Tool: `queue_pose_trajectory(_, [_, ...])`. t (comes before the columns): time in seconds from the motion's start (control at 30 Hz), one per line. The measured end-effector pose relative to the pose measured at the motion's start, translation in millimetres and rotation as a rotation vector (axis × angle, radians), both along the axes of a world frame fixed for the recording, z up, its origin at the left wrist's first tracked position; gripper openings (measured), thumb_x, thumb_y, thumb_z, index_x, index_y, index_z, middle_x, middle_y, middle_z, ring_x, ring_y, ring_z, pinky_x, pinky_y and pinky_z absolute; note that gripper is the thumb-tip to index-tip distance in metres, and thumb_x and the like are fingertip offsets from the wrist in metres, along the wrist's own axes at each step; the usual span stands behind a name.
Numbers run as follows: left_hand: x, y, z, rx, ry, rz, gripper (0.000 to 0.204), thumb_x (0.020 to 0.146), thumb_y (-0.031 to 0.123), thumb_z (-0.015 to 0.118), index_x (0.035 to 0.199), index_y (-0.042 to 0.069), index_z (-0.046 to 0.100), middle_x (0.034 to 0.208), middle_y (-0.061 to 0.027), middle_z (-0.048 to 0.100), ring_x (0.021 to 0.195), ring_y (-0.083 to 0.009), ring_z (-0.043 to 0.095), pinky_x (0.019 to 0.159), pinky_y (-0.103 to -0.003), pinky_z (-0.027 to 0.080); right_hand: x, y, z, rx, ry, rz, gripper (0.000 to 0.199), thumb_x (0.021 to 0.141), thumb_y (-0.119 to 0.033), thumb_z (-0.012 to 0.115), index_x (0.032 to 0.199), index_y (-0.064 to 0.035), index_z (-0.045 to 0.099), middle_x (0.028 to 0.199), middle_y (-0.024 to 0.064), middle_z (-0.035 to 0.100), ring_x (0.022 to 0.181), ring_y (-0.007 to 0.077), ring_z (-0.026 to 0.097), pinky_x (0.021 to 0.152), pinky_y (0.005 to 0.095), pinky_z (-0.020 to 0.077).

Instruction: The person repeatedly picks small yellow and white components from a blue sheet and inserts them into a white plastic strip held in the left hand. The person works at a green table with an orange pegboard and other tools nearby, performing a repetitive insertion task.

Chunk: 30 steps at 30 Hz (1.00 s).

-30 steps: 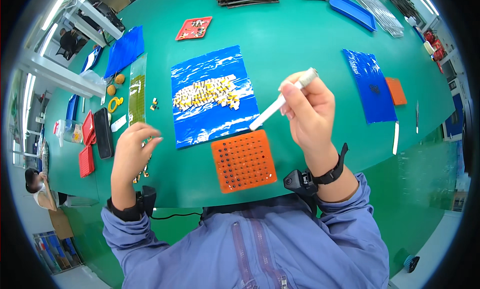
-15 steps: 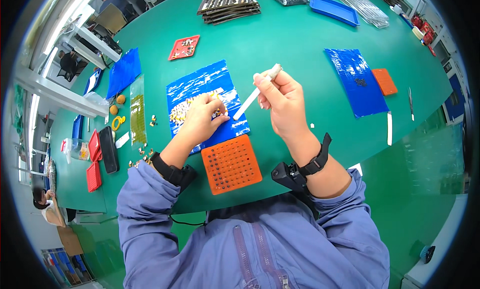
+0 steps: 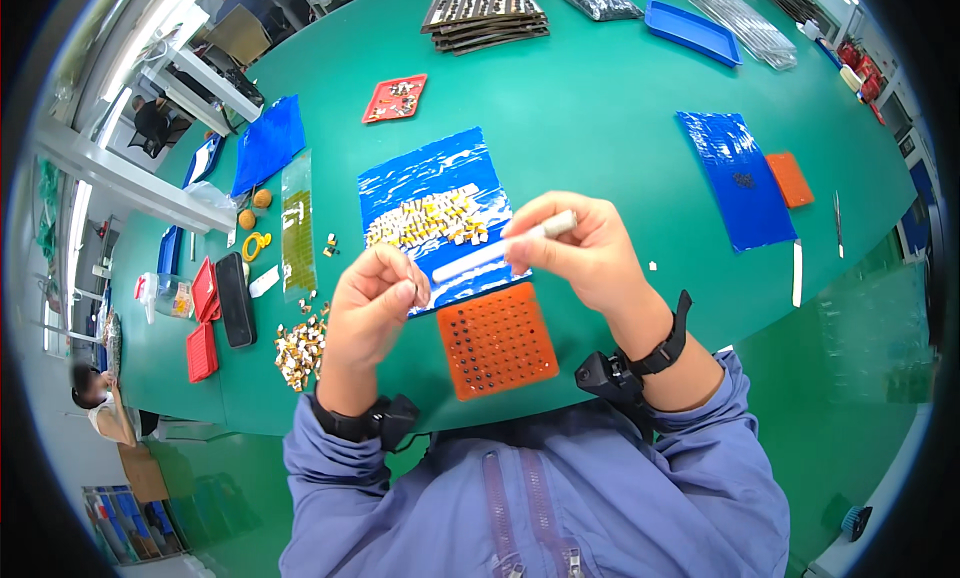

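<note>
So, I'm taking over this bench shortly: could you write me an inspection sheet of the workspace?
Surface: green tabletop.
Job's things: white-and-yellow pieces on a blue sheet; orange perforated tray, dark pieces mainly toward its left; white stick above the sheet.
Clutter: heap of small parts beside the left forearm; black case; red tray holding small parts; tweezers at the right.
Grips: right grip pinches the stick; left grip has its fingertips near the stick's lower end, contents unclear.
Cables: short dark length near the left wrist device.
Surroundings: person at far left.
</note>
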<state>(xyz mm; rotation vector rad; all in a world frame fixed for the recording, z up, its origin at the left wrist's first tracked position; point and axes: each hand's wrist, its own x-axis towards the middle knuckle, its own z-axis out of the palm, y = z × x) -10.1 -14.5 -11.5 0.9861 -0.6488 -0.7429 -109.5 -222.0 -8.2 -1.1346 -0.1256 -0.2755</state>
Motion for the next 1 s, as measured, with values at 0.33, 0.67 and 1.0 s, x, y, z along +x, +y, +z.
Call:
queue_pose_trajectory(0.33, [-9.4,2.1,-17.6,-0.311,0.189,-0.128,0.011,0.083,0.011,0.055,0.083,0.006,0.045,0.071,-0.0072,0.049,0.069,-0.0167,0.050,0.066,-0.032,0.042,-1.4,10.9,0.4,-0.102,0.065,0.137,0.013,0.076,-0.002,0.063,0.089,0.0018,0.060,0.078,0.0058,0.061,0.073,0.0095,0.059,0.063,0.0196,0.0452])
queue_pose_trajectory(0.67, [-11.5,4.8,-18.3,-0.284,0.172,-0.129,0.011,0.083,0.009,0.054,0.083,0.005,0.044,0.071,-0.0071,0.049,0.068,-0.0160,0.050,0.065,-0.031,0.043,-2.0,12.2,-1.3,-0.145,0.055,0.128,0.011,0.077,-0.001,0.061,0.088,0.0014,0.060,0.078,0.0054,0.061,0.073,0.0090,0.058,0.064,0.0200,0.0453])
queue_pose_trajectory(1.0, [-10.6,6.0,-16.0,-0.144,-0.010,-0.071,0.014,0.084,0.013,0.055,0.081,0.009,0.041,0.069,-0.0029,0.044,0.065,-0.0134,0.045,0.061,-0.030,0.041,2.0,7.8,3.6,-0.629,-0.128,-0.011,0.007,0.079,-0.005,0.058,0.083,0.0004,0.060,0.074,0.0065,0.059,0.069,0.0138,0.056,0.063,0.0248,0.0439])
